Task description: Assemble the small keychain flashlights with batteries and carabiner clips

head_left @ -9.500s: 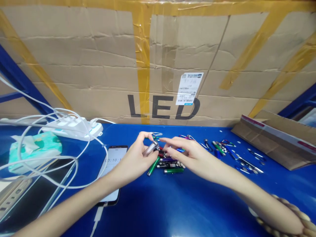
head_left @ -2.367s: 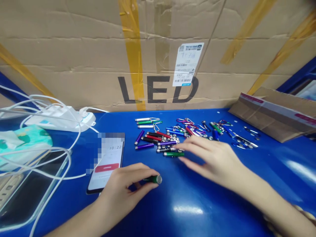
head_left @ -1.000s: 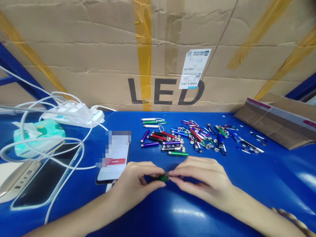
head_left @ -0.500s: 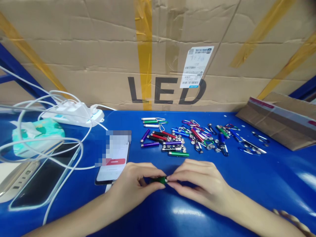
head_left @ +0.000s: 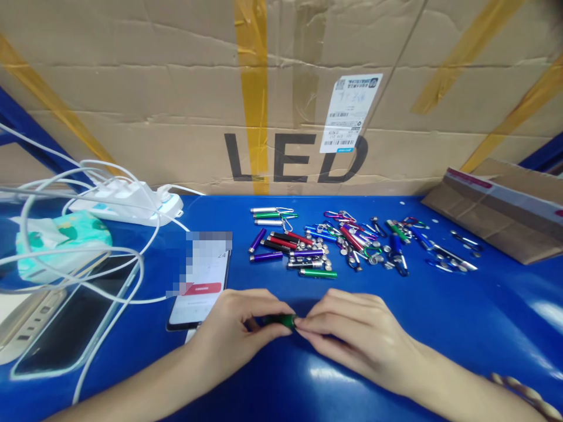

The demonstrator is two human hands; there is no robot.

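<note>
My left hand [head_left: 229,328] is closed around a small green metal flashlight tube [head_left: 284,320], which lies sideways between thumb and fingers. At the tube's right end, the fingertips of my right hand [head_left: 356,328] are pinched together against it. Whatever they hold is hidden by the fingers. Beyond my hands lie loose metal tubes in several colours, among them a green tube [head_left: 318,273], a purple tube [head_left: 266,257] and a red tube [head_left: 352,237]. Small silver button cells [head_left: 324,252] and carabiner clips [head_left: 401,266] are scattered among them.
On the left are a phone with a lit screen [head_left: 200,305], a dark phone [head_left: 74,328], a tissue pack [head_left: 65,240], a power strip [head_left: 127,202] and looping white cables [head_left: 141,275]. A large cardboard box [head_left: 176,105] stands behind; an open carton [head_left: 497,217] is at right.
My right fingertips have closed in on the tube's end, covering a small silver part that showed there. The left hand keeps its hold on the tube. The view has shifted slightly.
</note>
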